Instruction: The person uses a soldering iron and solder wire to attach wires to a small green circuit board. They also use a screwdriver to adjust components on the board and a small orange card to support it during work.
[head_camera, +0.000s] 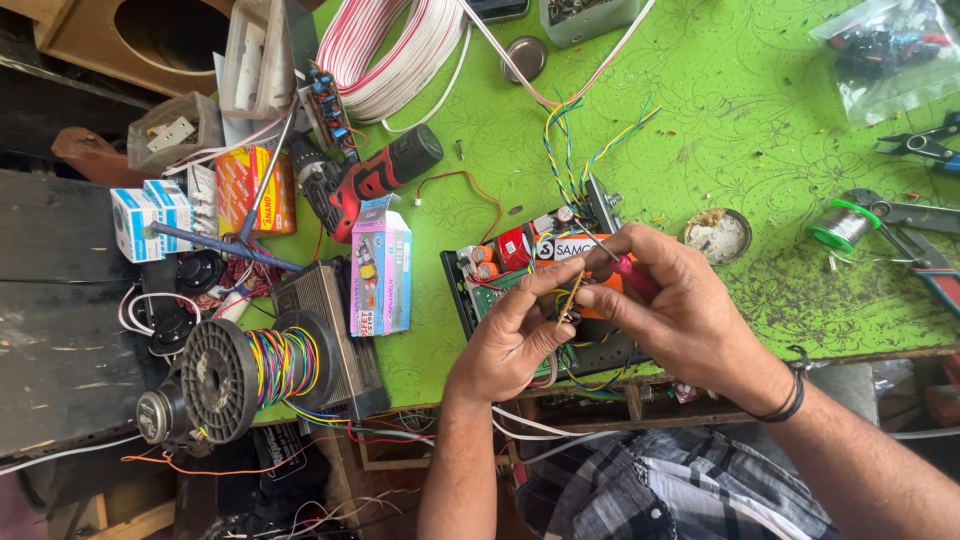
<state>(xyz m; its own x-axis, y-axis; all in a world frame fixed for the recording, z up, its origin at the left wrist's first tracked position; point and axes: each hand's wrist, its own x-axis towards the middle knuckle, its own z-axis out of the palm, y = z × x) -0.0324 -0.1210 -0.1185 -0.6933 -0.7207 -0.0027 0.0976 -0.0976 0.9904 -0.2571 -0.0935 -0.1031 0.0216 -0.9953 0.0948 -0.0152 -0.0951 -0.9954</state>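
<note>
An open black electronics box (480, 290) with a circuit board, orange capacitors and coloured wires lies on the green table (720, 90) near its front edge. My left hand (510, 335) pinches a small bundle of yellow and blue wires (570, 295) above the box. My right hand (670, 300) grips a red-handled screwdriver (630, 272), its metal tip pointing toward the board's far side. The two hands touch over the box and hide much of it.
A black spool of multicoloured wire (250, 372) stands at the left. A red cordless drill (375, 180), small cartons (380, 270), a white-red cable coil (390, 50), a solder reel (838, 225), pliers (925, 145) and a round tin (717, 235) lie around.
</note>
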